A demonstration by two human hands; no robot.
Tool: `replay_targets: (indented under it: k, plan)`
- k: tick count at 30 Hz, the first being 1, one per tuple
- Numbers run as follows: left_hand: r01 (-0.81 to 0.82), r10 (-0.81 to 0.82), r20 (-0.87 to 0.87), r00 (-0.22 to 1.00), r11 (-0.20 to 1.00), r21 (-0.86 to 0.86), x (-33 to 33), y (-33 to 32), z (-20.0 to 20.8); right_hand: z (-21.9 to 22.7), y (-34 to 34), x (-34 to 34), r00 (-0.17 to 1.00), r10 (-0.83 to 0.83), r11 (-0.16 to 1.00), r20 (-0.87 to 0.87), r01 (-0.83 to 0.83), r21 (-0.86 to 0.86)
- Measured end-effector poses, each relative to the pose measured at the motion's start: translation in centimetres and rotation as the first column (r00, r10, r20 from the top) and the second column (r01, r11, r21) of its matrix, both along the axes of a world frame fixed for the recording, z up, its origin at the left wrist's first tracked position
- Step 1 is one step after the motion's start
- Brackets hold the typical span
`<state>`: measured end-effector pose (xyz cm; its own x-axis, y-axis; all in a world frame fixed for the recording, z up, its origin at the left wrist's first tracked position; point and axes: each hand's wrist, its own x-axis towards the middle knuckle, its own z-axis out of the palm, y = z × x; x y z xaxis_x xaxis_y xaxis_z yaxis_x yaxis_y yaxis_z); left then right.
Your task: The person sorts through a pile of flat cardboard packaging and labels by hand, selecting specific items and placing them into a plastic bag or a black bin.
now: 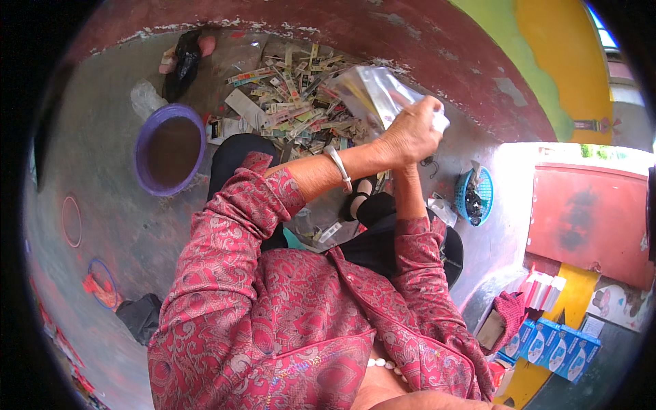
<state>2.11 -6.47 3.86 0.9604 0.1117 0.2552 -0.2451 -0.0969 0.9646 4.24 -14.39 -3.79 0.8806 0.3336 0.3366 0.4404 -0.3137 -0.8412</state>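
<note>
Fingers of your left hand (408,137) clamp the clear bag (372,92); right hand's hidden, so keep it steady over the pile (294,102).

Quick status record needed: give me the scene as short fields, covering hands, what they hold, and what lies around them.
left hand: raised in front, gripping a clear plastic bag; white bangle on the wrist
right hand: mostly hidden behind the left; only its forearm shows, rising to the bag
floor ahead: pile of small flat packets against the red wall
left side: purple basin with brown contents
right side: blue basket; blue boxes lower right
clothing: red patterned sleeves
</note>
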Motion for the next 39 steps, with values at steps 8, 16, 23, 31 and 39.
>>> replay_targets:
  k: [8, 16, 23, 31, 39]
  plan:
    - [0.165, -0.186, 0.155, 0.970, 0.976, 0.139, -1.3, 2.1, 2.2, 3.6, -1.3, 1.0, 0.979, -0.003, 0.976, -0.204, 0.048, 0.213]
    - [0.190, -0.203, 0.191, 0.960, 0.978, 0.084, -1.2, 0.7, 2.1, 3.8, -0.9, 0.3, 0.960, 0.082, 0.959, -0.268, -0.002, 0.283]
    - [0.216, -0.197, 0.158, 0.968, 0.969, -0.116, -1.0, -1.0, 2.5, 4.3, -1.7, 0.0, 0.934, 0.141, 0.951, -0.327, -0.037, 0.305]
    - [0.417, -0.411, 0.081, 0.908, 0.875, -0.245, 0.8, 6.7, 5.3, 6.6, -0.8, 0.6, 0.915, 0.227, 0.908, -0.333, -0.076, 0.412]
    - [0.317, -0.529, 0.083, 0.845, 0.369, -0.874, 2.6, 6.8, 3.2, 6.5, -0.7, 0.3, 0.831, 0.374, 0.904, -0.411, -0.229, 0.360]
